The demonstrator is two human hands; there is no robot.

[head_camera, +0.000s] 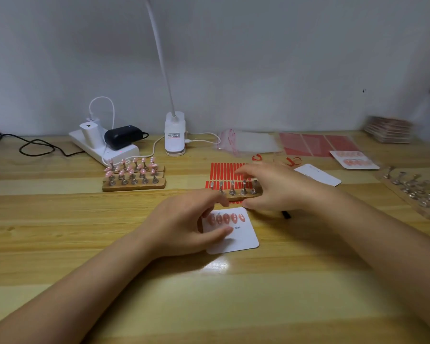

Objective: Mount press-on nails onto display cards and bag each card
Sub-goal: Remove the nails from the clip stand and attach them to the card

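The display card (236, 240) lies flat on the table (85, 244), five pink press-on nails (226, 218) already in a row along its top edge. The left hand (184, 225) pins it, thumb pressed on its face. Just behind, the right hand (271, 187) curls its fingers around the end of a wooden holder strip (236, 196) of bare metal stands, resting on a red sticker sheet (224, 173). Best to lift that emptied strip clear without nudging the card, then draw a loaded strip (134, 182) close.

You look from a single head-worn camera, forward and down. The wooden table (60, 244) sits close beneath; the wall rises just behind it.
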